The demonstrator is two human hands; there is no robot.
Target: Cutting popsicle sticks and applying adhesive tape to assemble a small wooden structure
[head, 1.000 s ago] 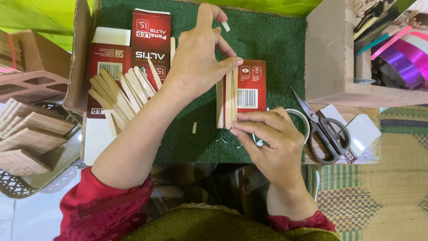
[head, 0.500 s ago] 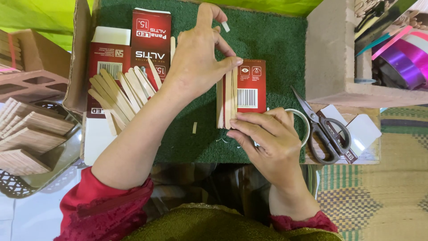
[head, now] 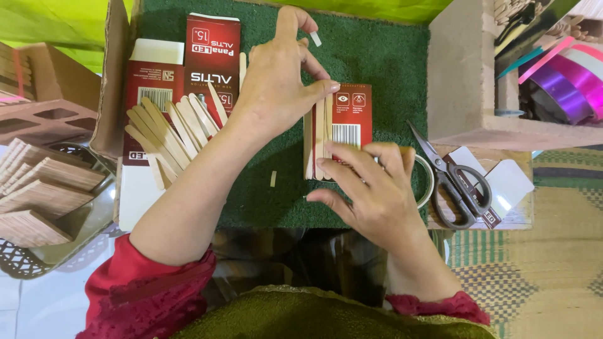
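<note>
Head view, read from the left with the green mat [head: 377, 56] as landmark: left of the mat sits a wire basket [head: 38, 263] of finished stick panels; on the mat's left part a loose fan of wooden sticks [head: 166, 129] lies over flattened red cartons [head: 210, 47]. Near the mat's centre the left hand [head: 273, 81] pinches the top of a short row of sticks [head: 319, 141] laid on a small red card [head: 352, 116]; the right hand [head: 370, 188] presses fingertips on the row's lower end. Risk: uneven pressure could skew or spread the row. Scissors [head: 455, 179] lie just off the mat's right edge, within elbow reach.
</note>
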